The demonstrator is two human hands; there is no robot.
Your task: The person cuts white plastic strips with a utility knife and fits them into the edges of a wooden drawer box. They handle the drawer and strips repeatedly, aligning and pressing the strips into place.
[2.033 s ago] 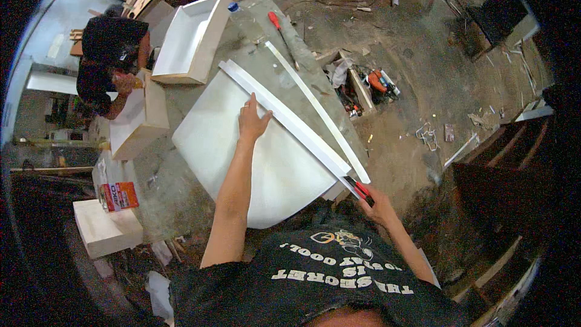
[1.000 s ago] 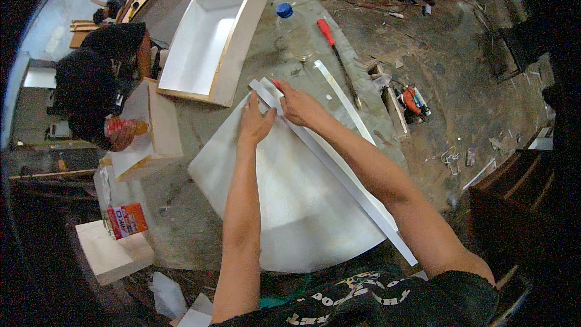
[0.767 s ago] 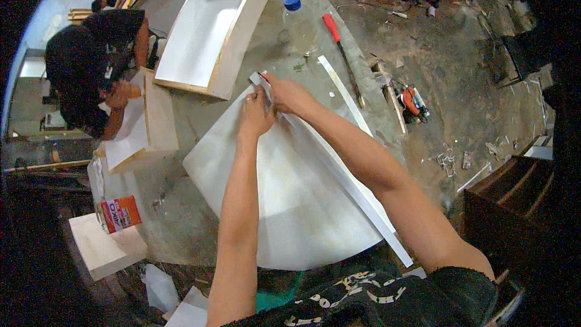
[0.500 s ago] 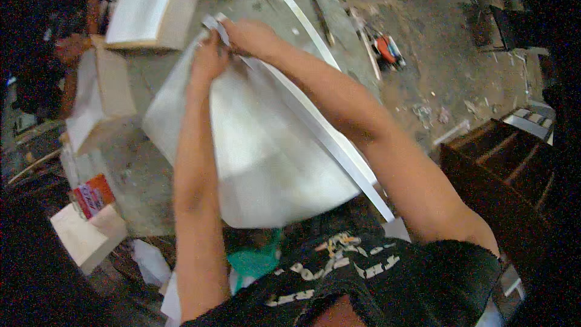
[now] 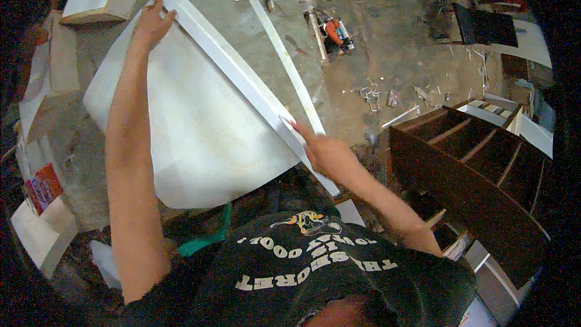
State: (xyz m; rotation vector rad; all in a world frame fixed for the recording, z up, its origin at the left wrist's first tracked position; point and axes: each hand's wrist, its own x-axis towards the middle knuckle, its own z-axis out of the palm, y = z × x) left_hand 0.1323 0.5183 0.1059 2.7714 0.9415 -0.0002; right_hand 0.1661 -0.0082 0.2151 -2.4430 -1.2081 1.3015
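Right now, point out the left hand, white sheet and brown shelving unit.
Left hand point(image 5: 151, 28), head view: its back.
White sheet point(image 5: 209, 124), head view: its middle.
Brown shelving unit point(image 5: 463, 189), head view: its outer panel.

Left hand on white bar, right hand gripping red tool

The person wears a black shirt with short sleeves that leave both forearms bare. Across its front run curved rows of pale block lettering, upside down in this view; on their far side sits a small printed graphic in orange, yellow and white.
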